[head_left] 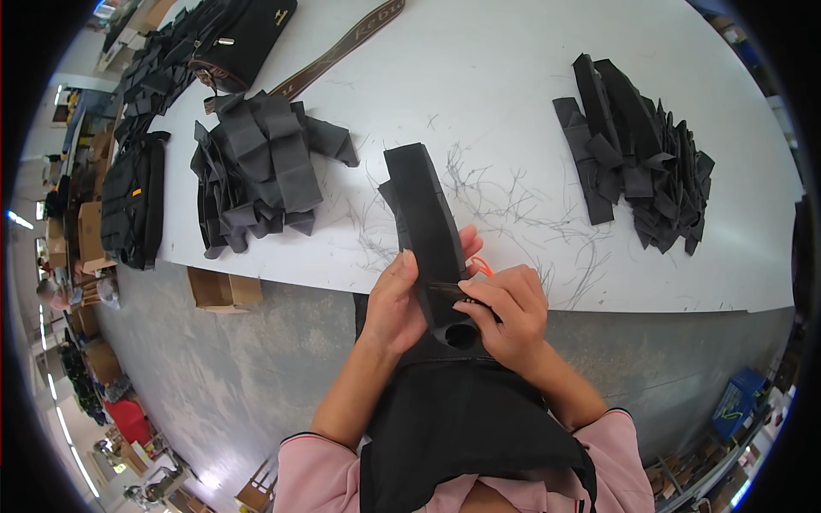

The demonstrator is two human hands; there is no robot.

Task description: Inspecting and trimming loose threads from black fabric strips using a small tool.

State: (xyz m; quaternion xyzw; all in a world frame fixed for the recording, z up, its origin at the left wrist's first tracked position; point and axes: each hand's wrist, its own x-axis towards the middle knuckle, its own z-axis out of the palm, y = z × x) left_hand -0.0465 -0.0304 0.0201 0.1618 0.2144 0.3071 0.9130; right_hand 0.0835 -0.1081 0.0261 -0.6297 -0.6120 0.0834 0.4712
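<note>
In front of my body, at the table's near edge, a long black fabric piece [425, 205] is held lengthwise, its far end tilted slightly left. My left hand [395, 299] is closed around it, thumb on the near side and fingertips showing past the right edge. The near end curls into a round opening. My right hand [513, 312] is closed on what looks like small dark thread snips [446, 289], with the slim blade lying across the fabric. An orange loop [481, 267] shows beside the right fingers. The palm side of the right hand is hidden.
Loose thread clippings [505, 197] litter the white table [479, 77]. One pile of dark fabric pieces [269, 154] lies left, another pile [637, 162] right. A black bag [244, 43] with a patterned strap [342, 47] sits far left. A black backpack [134, 201] and cardboard box [224, 289] are left.
</note>
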